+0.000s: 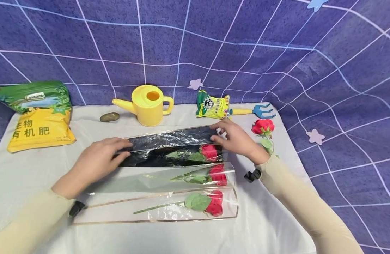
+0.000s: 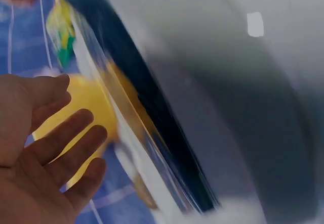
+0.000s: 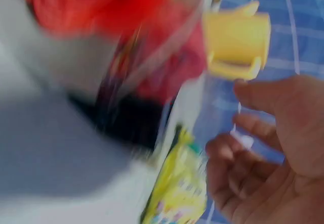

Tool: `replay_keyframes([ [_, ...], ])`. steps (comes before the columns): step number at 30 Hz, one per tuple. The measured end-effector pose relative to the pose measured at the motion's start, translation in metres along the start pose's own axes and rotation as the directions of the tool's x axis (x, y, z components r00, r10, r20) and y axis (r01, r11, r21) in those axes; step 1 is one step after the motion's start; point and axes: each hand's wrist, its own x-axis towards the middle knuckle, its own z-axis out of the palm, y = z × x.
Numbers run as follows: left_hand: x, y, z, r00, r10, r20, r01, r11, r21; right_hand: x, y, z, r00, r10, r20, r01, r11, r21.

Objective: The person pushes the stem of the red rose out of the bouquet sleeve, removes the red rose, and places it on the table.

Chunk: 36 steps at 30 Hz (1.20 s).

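In the head view my left hand (image 1: 99, 160) lies over the left end of two overlapping black flower sleeves, fingers loosely extended. My right hand (image 1: 236, 139) is at their right end, its thumb and forefinger apart beside the corner. The upper black sleeve (image 1: 172, 138) shows no flower; the lower one (image 1: 144, 160) contains a red rose (image 1: 209, 152). Both wrist views show relaxed fingers with nothing between them. Closer to me lie a clear grey sleeve (image 1: 125, 180) with a rose (image 1: 218, 174) and a brown-edged clear sleeve (image 1: 112, 213) with a rose (image 1: 215, 203).
Along the back of the white-covered table (image 1: 182, 236) stand a yellow fertilizer bag (image 1: 42, 127), a stone (image 1: 109, 117), a yellow watering can (image 1: 149, 109), a small yellow-green packet (image 1: 213, 106) and a blue hand fork (image 1: 263, 111). A loose rose (image 1: 263, 126) lies at right.
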Motion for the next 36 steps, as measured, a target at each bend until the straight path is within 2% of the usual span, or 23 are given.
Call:
replay_keyframes([
  [2, -0.001, 0.014, 0.004, 0.998, 0.07, -0.001, -0.07, 0.997, 0.022, -0.006, -0.013, 0.003, 0.99, -0.142, 0.027, 0.142, 0.99, -0.022],
  [4, 0.0, 0.024, 0.01, 0.993, 0.117, 0.026, -0.118, 0.992, 0.036, -0.011, -0.023, 0.009, 0.97, -0.234, 0.069, 0.239, 0.969, -0.071],
  [7, 0.003, 0.03, 0.017, 0.988, 0.116, 0.102, -0.12, 0.992, 0.033, -0.015, -0.03, 0.018, 0.949, -0.29, 0.12, 0.306, 0.94, -0.15],
  [11, 0.005, 0.026, 0.023, 0.981, 0.066, 0.183, -0.077, 0.996, 0.053, -0.014, -0.03, 0.025, 0.95, -0.278, 0.14, 0.303, 0.929, -0.214],
  [14, 0.006, 0.023, 0.025, 0.978, 0.081, 0.193, -0.099, 0.992, 0.081, -0.014, -0.026, 0.027, 0.956, -0.255, 0.147, 0.283, 0.935, -0.213],
  [19, 0.006, 0.021, 0.026, 0.977, 0.158, 0.141, -0.173, 0.979, 0.109, -0.015, -0.021, 0.029, 0.959, -0.23, 0.165, 0.26, 0.945, -0.199],
  [27, 0.005, 0.017, 0.026, 0.973, 0.207, 0.098, -0.216, 0.973, 0.085, -0.017, -0.025, 0.021, 0.962, -0.23, 0.144, 0.255, 0.949, -0.186],
  [31, 0.005, 0.014, 0.019, 0.972, 0.221, 0.074, -0.225, 0.974, 0.039, -0.018, -0.03, 0.012, 0.96, -0.243, 0.141, 0.262, 0.955, -0.138],
  [36, 0.005, 0.019, 0.001, 0.974, 0.222, 0.044, -0.223, 0.975, 0.02, -0.019, -0.039, -0.005, 0.957, -0.261, 0.129, 0.274, 0.957, -0.094],
])
